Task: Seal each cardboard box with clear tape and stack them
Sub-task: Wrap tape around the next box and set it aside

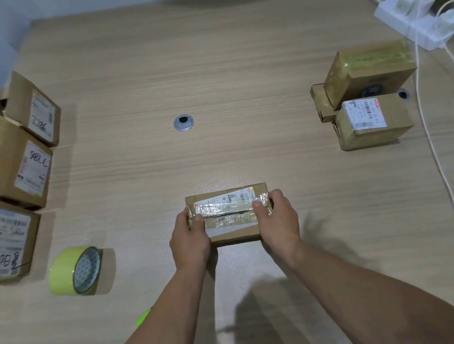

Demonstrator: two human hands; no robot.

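A person stands at the pale wood-grain counter [202, 57]. A small flat brown cardboard box [227, 210] lies near its front edge, roughly in the middle. Crinkled clear tape runs along the box's top seam and over part of a white shipping label. The left hand [190, 242] grips the box's left end, thumb on the taped top and fingers curled round the side. The right hand [277, 220] holds the right end in the same way.

To the left, just beside the left forearm's side of the counter, a roll of yellow-green tape [67, 272] stands on its edge. Further left, a row of brown cardboard boxes with white labels [19, 170] runs along the counter's edge, with handwriting on the labels and some flaps standing open at the back.

Well off to the right, a tape-wrapped brown cardboard box [369, 71] sits tilted on top of a brown box with a printed label [374, 123]. A smaller brown box [321, 103] is tucked against their left side. Behind that stack lies a white power strip [415, 23] with white cables [433, 141] trailing forward. A round metal grommet [184, 123] is set in the counter's middle.
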